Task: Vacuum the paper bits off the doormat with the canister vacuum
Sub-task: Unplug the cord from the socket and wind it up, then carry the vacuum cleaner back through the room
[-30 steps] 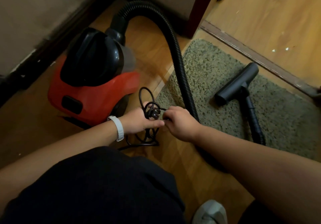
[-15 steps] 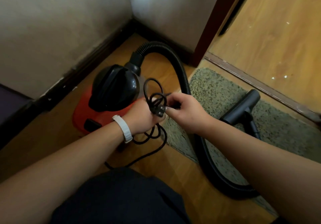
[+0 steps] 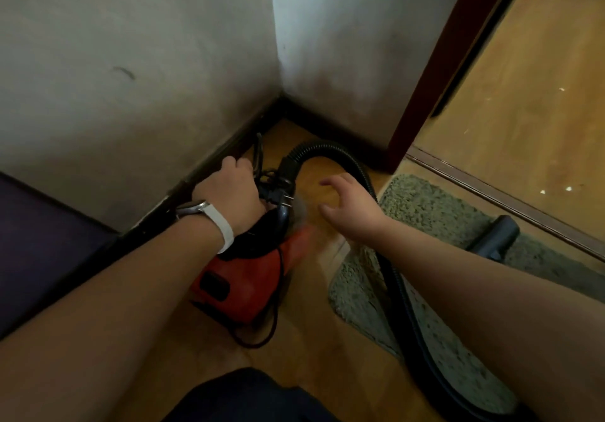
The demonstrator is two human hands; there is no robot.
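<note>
The red and black canister vacuum stands on the wooden floor near the wall corner. My left hand grips the coiled black power cord above the canister, with the plug's prongs sticking out to the right. My right hand hovers open just right of the plug, holding nothing. The ribbed black hose arches from the canister and runs down across the green doormat. The black floor nozzle lies on the mat at the right. A few white paper bits lie on the floor beyond the threshold.
Two grey-white walls meet in a corner with a dark baseboard behind the vacuum. A dark red door frame and a metal threshold strip bound the mat. A dark surface sits at the left. My dark-clothed knee is at the bottom.
My right hand has let go of the cord and opened. My left hand has lifted the coiled cord and plug toward the wall corner. The view has tilted upward.
</note>
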